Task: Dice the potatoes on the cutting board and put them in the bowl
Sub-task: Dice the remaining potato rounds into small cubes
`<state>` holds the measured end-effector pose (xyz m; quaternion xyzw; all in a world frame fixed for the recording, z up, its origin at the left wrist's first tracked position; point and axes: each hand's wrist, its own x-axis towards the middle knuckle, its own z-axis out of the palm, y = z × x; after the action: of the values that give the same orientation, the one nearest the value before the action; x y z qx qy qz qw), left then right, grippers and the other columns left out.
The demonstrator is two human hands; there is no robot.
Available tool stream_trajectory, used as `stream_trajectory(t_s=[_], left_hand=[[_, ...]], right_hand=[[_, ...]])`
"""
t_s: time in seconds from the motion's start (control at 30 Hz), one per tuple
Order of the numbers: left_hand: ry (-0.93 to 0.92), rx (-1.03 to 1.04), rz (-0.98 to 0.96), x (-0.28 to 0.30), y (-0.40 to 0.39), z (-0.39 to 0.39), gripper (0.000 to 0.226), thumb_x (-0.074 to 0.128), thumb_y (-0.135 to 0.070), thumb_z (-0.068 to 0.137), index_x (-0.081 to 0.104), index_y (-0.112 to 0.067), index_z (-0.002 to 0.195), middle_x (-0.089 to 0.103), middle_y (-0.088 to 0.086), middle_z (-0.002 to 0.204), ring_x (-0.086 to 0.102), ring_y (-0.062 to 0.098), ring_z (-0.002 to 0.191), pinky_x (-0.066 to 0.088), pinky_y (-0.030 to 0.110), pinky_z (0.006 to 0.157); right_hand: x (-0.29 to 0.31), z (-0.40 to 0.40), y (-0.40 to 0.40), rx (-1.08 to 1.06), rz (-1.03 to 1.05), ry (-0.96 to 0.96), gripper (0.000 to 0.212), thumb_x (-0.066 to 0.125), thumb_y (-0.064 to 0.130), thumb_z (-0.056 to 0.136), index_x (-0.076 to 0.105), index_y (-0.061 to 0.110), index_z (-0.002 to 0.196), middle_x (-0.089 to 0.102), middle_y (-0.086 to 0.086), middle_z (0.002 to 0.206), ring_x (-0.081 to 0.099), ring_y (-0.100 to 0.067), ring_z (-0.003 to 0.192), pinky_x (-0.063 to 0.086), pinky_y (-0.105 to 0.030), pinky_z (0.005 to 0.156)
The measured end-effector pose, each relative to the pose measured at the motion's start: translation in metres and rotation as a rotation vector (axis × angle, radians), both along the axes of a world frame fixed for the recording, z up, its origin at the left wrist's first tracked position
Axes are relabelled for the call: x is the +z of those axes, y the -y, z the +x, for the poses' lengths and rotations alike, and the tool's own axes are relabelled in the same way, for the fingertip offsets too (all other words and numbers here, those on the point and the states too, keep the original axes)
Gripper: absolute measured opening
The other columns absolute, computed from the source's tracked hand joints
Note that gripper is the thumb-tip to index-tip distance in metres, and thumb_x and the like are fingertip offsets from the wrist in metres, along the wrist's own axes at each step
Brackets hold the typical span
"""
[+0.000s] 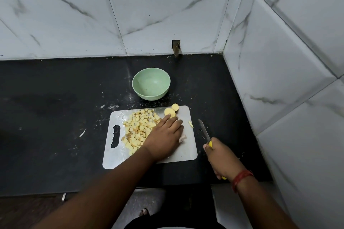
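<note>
bowl [151,84] behind cutting board [186,147], dice [139,128] on board

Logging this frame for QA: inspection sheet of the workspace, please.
Surface: black counter, white specks and smears.
Job's things: board holds diced potato and two uncut pieces; bowl behind it, empty.
Clutter: potato scrap at the board's right edge.
Grippers: left hand flat on the board beside the dice; right hand grips knife, blade off the board.
Cables: nothing seen.
Surroundings: tiled walls, corner at right.
</note>
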<state>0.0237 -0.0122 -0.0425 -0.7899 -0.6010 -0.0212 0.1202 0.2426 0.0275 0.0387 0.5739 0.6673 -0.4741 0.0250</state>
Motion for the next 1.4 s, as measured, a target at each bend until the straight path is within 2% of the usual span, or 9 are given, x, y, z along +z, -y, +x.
stream_trajectory(t_s=[0.1,0.23,0.4,0.47,0.8,1.0,1.2,1.3,1.4], left_hand=[[0.031,-0.054,-0.085,0.005,-0.009,0.010,0.056,0.034,-0.047,0.107,0.054,-0.009,0.144,0.051,0.011,0.151,0.041,0.029,0.143,0.024,0.047,0.124],[-0.018,-0.028,-0.254,0.005,-0.021,0.022,0.067,0.022,-0.053,0.108,0.029,-0.009,0.159,0.028,0.010,0.166,0.020,0.027,0.154,0.006,0.047,0.127],[0.015,-0.013,-0.153,0.000,-0.014,0.021,0.063,0.031,-0.052,0.108,0.048,-0.009,0.149,0.051,0.008,0.148,0.039,0.027,0.144,0.014,0.047,0.126],[0.048,-0.002,-0.121,-0.002,-0.008,0.018,0.061,0.033,-0.052,0.107,0.053,-0.009,0.145,0.054,0.007,0.143,0.042,0.026,0.140,0.018,0.049,0.126],[0.124,0.092,-0.129,-0.005,0.010,0.018,0.068,0.025,-0.055,0.105,0.052,-0.007,0.145,0.049,0.010,0.147,0.038,0.028,0.143,0.014,0.050,0.126],[0.215,0.123,-0.109,-0.007,0.012,0.016,0.064,0.028,-0.054,0.105,0.050,-0.010,0.147,0.051,0.008,0.143,0.040,0.025,0.140,0.012,0.048,0.127],[0.223,0.116,-0.133,-0.009,0.013,0.014,0.065,0.027,-0.053,0.105,0.054,-0.009,0.144,0.052,0.005,0.140,0.040,0.026,0.140,0.013,0.052,0.126],[0.224,0.116,-0.139,-0.009,0.014,0.014,0.065,0.027,-0.053,0.105,0.051,-0.010,0.146,0.051,0.005,0.143,0.039,0.026,0.141,0.014,0.053,0.125],[0.213,0.107,-0.133,-0.010,0.014,0.013,0.063,0.029,-0.053,0.105,0.051,-0.011,0.147,0.052,0.005,0.144,0.039,0.026,0.141,0.015,0.054,0.125]], right_hand=[[0.000,-0.001,0.000,-0.006,-0.001,-0.012,0.021,0.039,0.032,0.102,0.042,0.013,0.092,0.050,-0.011,0.074,0.044,-0.019,0.040,0.038,-0.024,0.037],[-0.002,-0.003,-0.001,-0.007,0.004,-0.014,0.020,0.040,0.033,0.102,0.042,0.015,0.092,0.051,-0.011,0.075,0.046,-0.020,0.040,0.039,-0.024,0.037],[-0.004,-0.003,-0.001,-0.009,-0.006,-0.020,0.019,0.040,0.033,0.102,0.042,0.016,0.093,0.052,-0.011,0.076,0.047,-0.020,0.042,0.041,-0.025,0.039],[-0.004,-0.005,0.000,-0.007,-0.013,-0.020,0.019,0.040,0.033,0.101,0.042,0.016,0.093,0.052,-0.010,0.076,0.047,-0.020,0.043,0.042,-0.026,0.039],[-0.003,-0.020,0.003,0.072,0.005,0.081,0.020,0.037,0.030,0.102,0.041,0.013,0.094,0.053,-0.011,0.077,0.050,-0.022,0.045,0.039,-0.022,0.037],[-0.008,-0.027,0.007,0.138,0.061,0.144,0.019,0.037,0.029,0.102,0.040,0.012,0.096,0.055,-0.013,0.084,0.055,-0.025,0.050,0.046,-0.029,0.038],[-0.012,-0.036,0.009,0.145,0.080,0.201,0.022,0.035,0.029,0.103,0.040,0.009,0.108,0.055,-0.015,0.094,0.065,-0.034,0.066,0.057,-0.044,0.047],[-0.016,-0.040,0.009,0.163,0.115,0.232,0.031,0.035,0.028,0.104,0.038,0.005,0.124,0.056,-0.014,0.097,0.064,-0.032,0.072,0.054,-0.036,0.046],[-0.017,-0.043,0.007,0.184,0.165,0.261,0.025,0.036,0.028,0.104,0.042,0.007,0.117,0.059,-0.013,0.102,0.066,-0.030,0.083,0.058,-0.039,0.066]])
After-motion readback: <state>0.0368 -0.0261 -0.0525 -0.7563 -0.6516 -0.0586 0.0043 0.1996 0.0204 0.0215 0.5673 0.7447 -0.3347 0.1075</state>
